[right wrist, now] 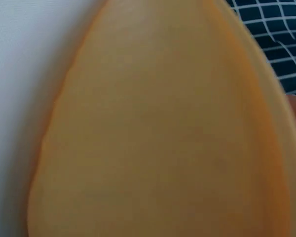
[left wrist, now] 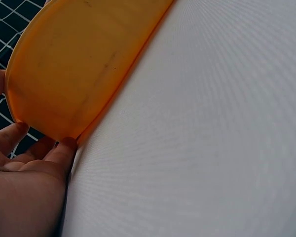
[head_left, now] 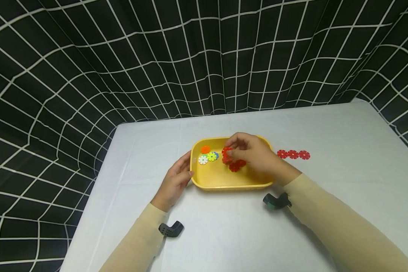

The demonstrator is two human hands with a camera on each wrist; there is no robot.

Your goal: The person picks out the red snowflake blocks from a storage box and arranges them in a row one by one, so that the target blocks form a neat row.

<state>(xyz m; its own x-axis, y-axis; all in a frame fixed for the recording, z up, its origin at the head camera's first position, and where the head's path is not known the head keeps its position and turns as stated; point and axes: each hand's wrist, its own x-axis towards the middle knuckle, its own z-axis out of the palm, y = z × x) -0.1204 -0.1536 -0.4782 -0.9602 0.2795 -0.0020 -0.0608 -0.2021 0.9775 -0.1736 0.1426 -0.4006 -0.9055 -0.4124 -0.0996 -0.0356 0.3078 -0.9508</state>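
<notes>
A yellow plastic tray (head_left: 231,187) stands on the white-covered table. My left hand (head_left: 175,182) holds its left end, thumb near the front corner and fingers along the outer wall; in the left wrist view, fingertips (left wrist: 66,144) touch the tray wall (left wrist: 84,74). Over the tray, my right hand (head_left: 253,151) pinches a red notched disc (head_left: 227,152) between thumb and fingers. More red discs (head_left: 234,166) lie just below it. In the right wrist view the tray's outer side (right wrist: 153,118) covers nearly everything, hiding the pinched disc.
Toward the tray's left end lie an orange disc (head_left: 205,150), a white disc (head_left: 203,160) and a yellow-green disc (head_left: 212,156) overlapping a blue one (head_left: 216,155). Right of the tray, a row of three red discs (head_left: 293,154) lies on the table. Black gridded cloth (head_left: 204,56) hangs behind.
</notes>
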